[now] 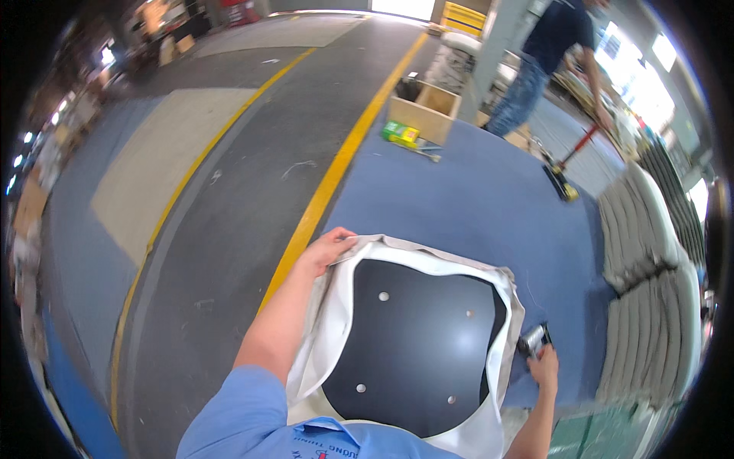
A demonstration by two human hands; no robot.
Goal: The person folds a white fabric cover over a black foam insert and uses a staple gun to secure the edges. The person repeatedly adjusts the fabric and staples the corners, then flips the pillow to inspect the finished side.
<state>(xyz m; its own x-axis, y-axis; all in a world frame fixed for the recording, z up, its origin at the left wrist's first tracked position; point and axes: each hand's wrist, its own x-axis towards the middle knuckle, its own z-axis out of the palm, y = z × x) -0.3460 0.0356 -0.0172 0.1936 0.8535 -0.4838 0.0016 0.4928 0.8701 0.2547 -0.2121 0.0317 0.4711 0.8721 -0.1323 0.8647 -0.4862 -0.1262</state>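
Observation:
In front of me lies a seat panel, a smooth black board (428, 348) with several round holes, ringed by white padding (325, 344). Greyish-beige fabric (514, 329) shows around the outer edge of the padding. My left hand (330, 249) is closed on the fabric edge at the far left corner. Just right of the panel, my right hand (544, 367) wraps round the handle of a silver and black staple gun (534, 340). The gun's nose sits near the panel's right edge; whether it touches the fabric I cannot tell.
The panel rests on a blue-covered table (459, 199). At its far end stand a wooden box (425, 111) and a green-yellow carton (401, 135). Grey padded cushions (650, 329) are stacked at the right. A co-worker (547, 53) holds a red-handled tool (569, 172) beyond.

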